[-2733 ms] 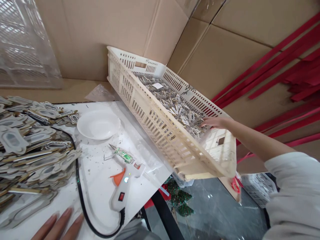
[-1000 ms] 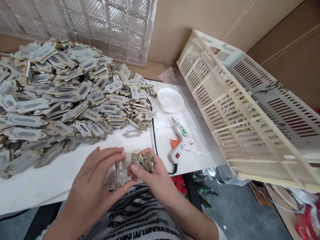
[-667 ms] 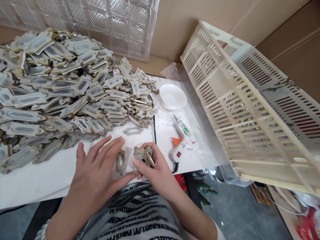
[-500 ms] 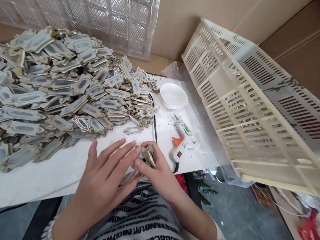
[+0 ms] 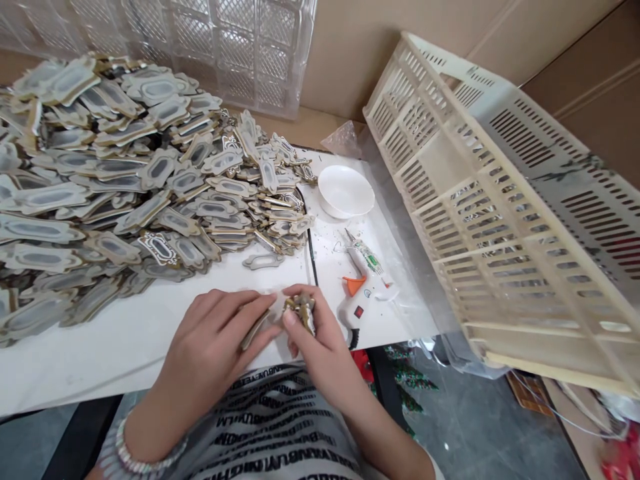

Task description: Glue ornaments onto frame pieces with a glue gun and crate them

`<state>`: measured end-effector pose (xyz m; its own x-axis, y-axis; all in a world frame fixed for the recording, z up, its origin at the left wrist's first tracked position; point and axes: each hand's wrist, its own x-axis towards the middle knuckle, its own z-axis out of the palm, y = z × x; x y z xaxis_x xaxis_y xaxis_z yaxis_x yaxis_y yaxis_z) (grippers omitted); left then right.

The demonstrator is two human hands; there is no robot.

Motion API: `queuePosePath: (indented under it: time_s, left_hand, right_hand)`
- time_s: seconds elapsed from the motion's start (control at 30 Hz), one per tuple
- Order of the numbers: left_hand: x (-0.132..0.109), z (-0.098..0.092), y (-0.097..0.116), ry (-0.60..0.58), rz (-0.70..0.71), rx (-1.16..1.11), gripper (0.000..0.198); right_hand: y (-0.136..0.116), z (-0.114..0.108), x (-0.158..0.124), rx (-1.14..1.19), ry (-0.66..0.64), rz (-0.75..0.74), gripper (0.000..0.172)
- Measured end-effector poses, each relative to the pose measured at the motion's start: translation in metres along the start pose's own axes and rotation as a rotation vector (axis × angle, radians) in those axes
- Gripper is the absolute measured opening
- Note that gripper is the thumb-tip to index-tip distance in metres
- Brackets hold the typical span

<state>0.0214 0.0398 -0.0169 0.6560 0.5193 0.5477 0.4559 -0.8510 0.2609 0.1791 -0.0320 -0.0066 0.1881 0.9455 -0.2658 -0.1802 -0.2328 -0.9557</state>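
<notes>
Low at the front of the white table, my left hand (image 5: 207, 333) is closed around a flat, pale ornamental plate (image 5: 254, 329), its edge showing between thumb and fingers. Close beside it on the right, my right hand (image 5: 317, 327) grips a small bunch of similar ornamental plates (image 5: 304, 308), grey and gold with scalloped ends; how many I cannot tell. Ahead and to the left rises a large heap of these plates (image 5: 165, 167), most with a grey oval centre. One loose plate (image 5: 263, 261) lies flat just in front of the heap.
A white bowl (image 5: 346, 192) stands right of the heap. Nearer lies a glue gun (image 5: 361, 297) with an orange trigger. A cream plastic crate (image 5: 450, 200) leans along the right side. Clear compartment trays (image 5: 240, 53) stand at the back.
My left hand, earlier spread with fingers stretched over the right hand, has drawn back left and now pinches one plate. The right hand keeps its bunch, turned slightly upright.
</notes>
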Motion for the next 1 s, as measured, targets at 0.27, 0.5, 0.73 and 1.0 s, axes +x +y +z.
queuePosePath:
  time_s: [0.27, 0.5, 0.73, 1.0]
  left_hand:
    - [-0.001, 0.007, 0.009, -0.103, -0.033, 0.367, 0.032]
    - [-0.003, -0.005, 0.009, 0.046, -0.093, 0.118, 0.030]
    - [0.003, -0.008, 0.019, 0.095, -0.059, -0.021, 0.031]
    - [0.001, -0.004, 0.027, 0.058, -0.084, -0.119, 0.021]
  right_hand:
    - [-0.013, 0.000, 0.002, 0.569, -0.096, 0.166, 0.030]
    - [-0.018, -0.006, 0.000, 0.740, -0.106, 0.243, 0.028]
    - [-0.014, -0.001, -0.004, 0.692, -0.059, 0.243, 0.027]
    - [0.004, -0.003, -0.012, 0.399, 0.027, 0.110, 0.040]
